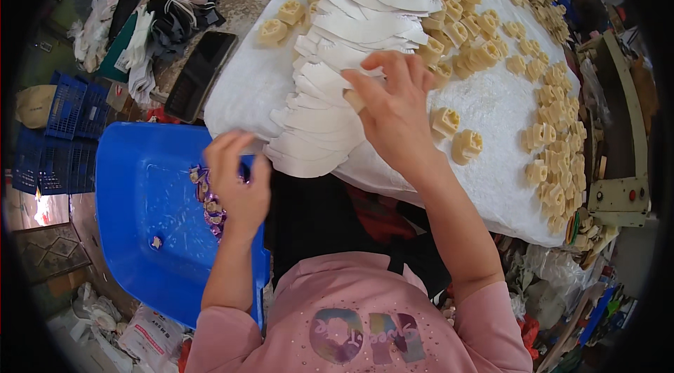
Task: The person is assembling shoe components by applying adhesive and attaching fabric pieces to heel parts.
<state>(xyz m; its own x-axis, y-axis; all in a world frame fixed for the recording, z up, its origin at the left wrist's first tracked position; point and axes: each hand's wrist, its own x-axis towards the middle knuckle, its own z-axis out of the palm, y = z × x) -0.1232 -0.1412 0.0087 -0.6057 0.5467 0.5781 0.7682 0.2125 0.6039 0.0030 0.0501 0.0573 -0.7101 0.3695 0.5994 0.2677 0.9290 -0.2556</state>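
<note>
Over the rim of a blue plastic tub [140, 152], my left hand [240, 187] is raised with fingers curved and thumb apart; its fingertips are blurred and nothing shows in them. Below it in the tub lie small shiny purple-wrapped pieces [210, 208]. My right hand [400, 110] is above a long fanned stack of thin white sheets [319, 131], which overlap like scales. Between its thumb and fingers sits a small cream-coloured block [354, 100], partly hidden. Two similar chunky blocks with hollows, one of them a cream block [466, 146], rest right of my wrist.
The white-covered work surface [505, 190] carries many more cream blocks [554, 155], clustered along its right side. A dark phone-like slab [200, 75] lies at the left, near gloves and cloths [137, 36]. Blue crates [67, 106] stand far left; a machine frame [621, 197] borders the right.
</note>
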